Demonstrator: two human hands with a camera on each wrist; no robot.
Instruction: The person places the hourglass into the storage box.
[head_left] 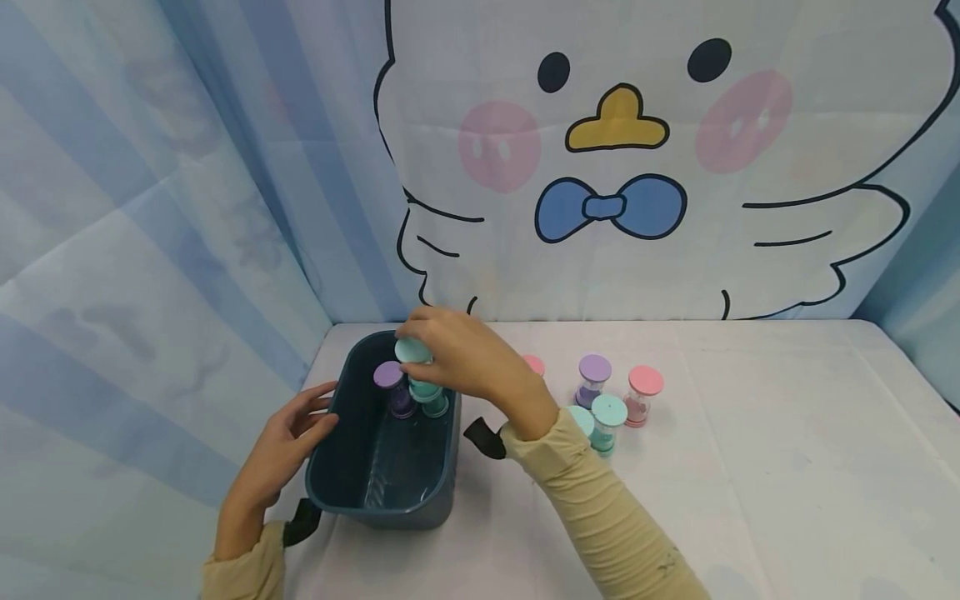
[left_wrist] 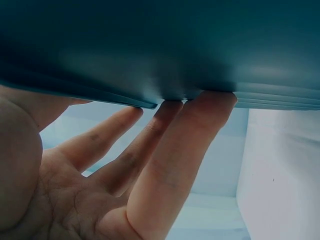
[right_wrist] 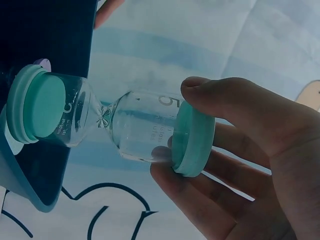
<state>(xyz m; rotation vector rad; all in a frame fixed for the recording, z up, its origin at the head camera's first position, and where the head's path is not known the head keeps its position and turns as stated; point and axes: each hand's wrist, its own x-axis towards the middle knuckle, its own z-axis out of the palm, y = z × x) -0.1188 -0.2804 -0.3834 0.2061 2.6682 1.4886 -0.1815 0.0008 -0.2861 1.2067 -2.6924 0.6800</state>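
My right hand holds a mint-green sand timer by its top cap, between thumb and fingers. Its clear glass bears a 5, and its lower cap reaches inside the dark teal bin. In the bin stand a purple sand timer and another mint one, partly hidden by the held timer. At the bin's left side is my left hand. In the left wrist view its fingertips touch the outer wall just below the rim, with the fingers extended and spread.
Right of the bin, on the white table, stand a purple sand timer, a pink one and a mint one. Another mint cap and a pink cap show partly behind my right arm. Printed curtains hang behind and left.
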